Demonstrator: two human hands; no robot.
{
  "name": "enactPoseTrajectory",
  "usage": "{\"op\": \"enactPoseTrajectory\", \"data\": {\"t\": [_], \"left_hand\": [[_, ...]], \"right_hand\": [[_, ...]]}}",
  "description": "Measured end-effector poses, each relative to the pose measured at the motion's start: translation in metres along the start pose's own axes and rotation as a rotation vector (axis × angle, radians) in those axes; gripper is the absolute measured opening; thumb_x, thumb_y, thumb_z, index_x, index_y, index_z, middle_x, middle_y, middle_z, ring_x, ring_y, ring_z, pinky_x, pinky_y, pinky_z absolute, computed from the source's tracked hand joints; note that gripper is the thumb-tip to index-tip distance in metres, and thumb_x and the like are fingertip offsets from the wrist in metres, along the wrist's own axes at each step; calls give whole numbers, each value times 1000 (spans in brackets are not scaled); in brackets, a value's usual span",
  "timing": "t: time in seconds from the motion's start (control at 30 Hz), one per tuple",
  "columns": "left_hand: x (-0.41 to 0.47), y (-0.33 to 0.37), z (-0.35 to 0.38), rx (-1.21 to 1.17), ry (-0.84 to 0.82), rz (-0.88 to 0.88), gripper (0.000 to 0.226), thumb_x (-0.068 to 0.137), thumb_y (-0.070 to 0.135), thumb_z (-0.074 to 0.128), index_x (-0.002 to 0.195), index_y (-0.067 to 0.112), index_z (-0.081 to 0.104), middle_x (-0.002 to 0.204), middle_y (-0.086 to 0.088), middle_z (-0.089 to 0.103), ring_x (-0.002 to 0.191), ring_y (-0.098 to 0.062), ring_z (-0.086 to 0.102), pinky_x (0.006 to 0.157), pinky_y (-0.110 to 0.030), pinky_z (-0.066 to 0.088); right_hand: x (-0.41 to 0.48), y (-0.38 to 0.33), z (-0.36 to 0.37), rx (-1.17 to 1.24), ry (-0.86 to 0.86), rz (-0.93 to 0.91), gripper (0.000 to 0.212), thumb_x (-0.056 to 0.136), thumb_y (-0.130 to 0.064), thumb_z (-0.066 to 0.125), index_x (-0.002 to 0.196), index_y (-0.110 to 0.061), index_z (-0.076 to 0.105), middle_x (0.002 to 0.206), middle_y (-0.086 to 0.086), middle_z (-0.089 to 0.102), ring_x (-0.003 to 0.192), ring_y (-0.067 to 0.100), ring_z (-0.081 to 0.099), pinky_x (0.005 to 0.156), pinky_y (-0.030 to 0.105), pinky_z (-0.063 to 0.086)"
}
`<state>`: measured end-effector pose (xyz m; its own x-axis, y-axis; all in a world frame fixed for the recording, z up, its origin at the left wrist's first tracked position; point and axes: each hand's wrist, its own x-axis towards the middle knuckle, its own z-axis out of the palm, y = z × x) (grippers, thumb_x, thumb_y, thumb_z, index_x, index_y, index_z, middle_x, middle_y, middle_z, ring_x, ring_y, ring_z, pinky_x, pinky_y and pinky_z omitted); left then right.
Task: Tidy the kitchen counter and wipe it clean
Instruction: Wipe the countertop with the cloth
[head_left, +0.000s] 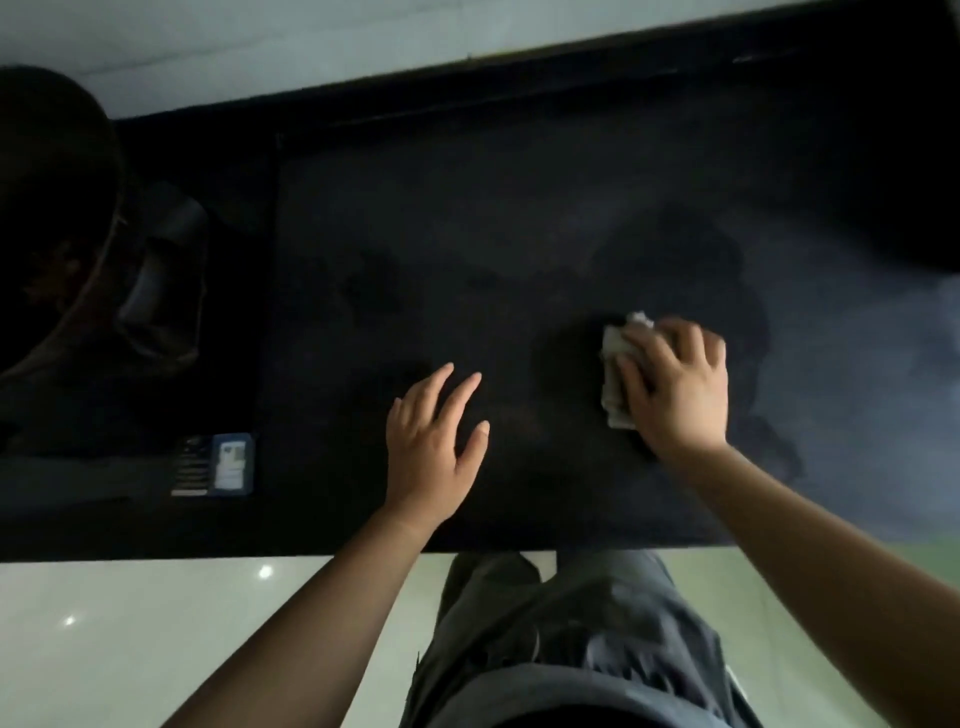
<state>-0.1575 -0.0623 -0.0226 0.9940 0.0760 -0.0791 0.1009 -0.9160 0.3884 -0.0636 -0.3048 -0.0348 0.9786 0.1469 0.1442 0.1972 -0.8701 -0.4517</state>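
A dark, almost black kitchen counter (519, 218) fills the middle of the head view. My right hand (675, 387) lies flat on a folded grey-white cloth (615, 364) and presses it onto the counter right of centre; most of the cloth is hidden under my palm. Wet streaks show on the counter around and to the right of the cloth. My left hand (434, 441) hovers or rests on the counter near the front edge, fingers spread, holding nothing.
A large dark wok (52, 218) sits on a stove (171, 291) at the left. A blue-and-white label (228, 465) is stuck on the stove's front. A light wall runs behind the counter. Pale floor tiles and my dark trousers show below the counter edge.
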Motion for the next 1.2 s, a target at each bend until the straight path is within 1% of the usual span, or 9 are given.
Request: {"op": "enactPoseTrajectory", "data": {"t": [0.1,0.2,0.3,0.47,0.6,0.73,0.97,1.1,1.2], "left_hand": [[-23,-45,-17,67,-14,-87,50,89,43,41,135,24,47,145,-7,41,131,-27,38,104,-55,33],[-32,-85,-30,136,-44,-123,52,90,45,36,137,23,45,146,-9,39,133,-30,35,104,-57,32],[-35,-107,-30,174,-63,-63,52,91,44,35,138,23,42,147,-10,37,132,-32,35,103,-58,32],[-38,-116,-21,175,-29,-59,52,89,45,37,139,30,39,149,-5,35,133,-29,32,104,-56,26],[-37,-120,-19,172,-16,-49,53,87,46,39,138,33,37,148,-3,36,133,-27,33,103,-55,27],[-37,-123,-16,166,-2,-47,53,87,47,39,138,34,36,148,-2,36,132,-25,32,104,-54,25],[-37,-125,-14,160,14,-38,53,87,48,39,138,35,37,148,-1,36,133,-23,30,105,-51,23],[-37,-126,-15,152,20,-28,53,86,46,42,137,34,39,148,-1,37,133,-25,32,104,-52,24],[-36,-125,-16,131,16,-26,51,87,46,42,136,32,41,147,-3,38,132,-27,34,104,-53,26]], "right_hand": [[18,-55,32,-13,-1,81,32,88,-36,53,117,-22,58,121,13,53,109,39,43,85,45,41],[16,-112,58,21,-55,-55,29,86,-35,56,112,-22,61,120,12,54,107,39,45,80,43,40],[-16,-144,68,32,-113,-163,27,86,-32,58,110,-21,62,117,12,56,105,39,48,76,44,43],[-57,-119,53,31,-138,-228,32,88,-35,54,116,-22,62,118,11,56,106,36,49,82,46,46],[-49,-104,48,-30,6,-12,30,88,-34,54,112,-18,64,116,15,57,104,38,46,83,46,44],[-12,-138,67,-35,75,187,31,86,-31,57,115,-20,61,120,15,54,109,40,44,85,46,41],[-25,-195,91,3,-58,-72,30,89,-34,54,116,-21,61,122,11,54,112,35,45,81,44,42],[-66,-167,77,5,-39,-143,28,89,-33,56,113,-21,64,117,12,57,106,36,49,80,44,44],[-75,-130,60,-25,7,-76,28,89,-32,55,113,-19,64,115,15,57,103,36,47,85,43,40]]}}
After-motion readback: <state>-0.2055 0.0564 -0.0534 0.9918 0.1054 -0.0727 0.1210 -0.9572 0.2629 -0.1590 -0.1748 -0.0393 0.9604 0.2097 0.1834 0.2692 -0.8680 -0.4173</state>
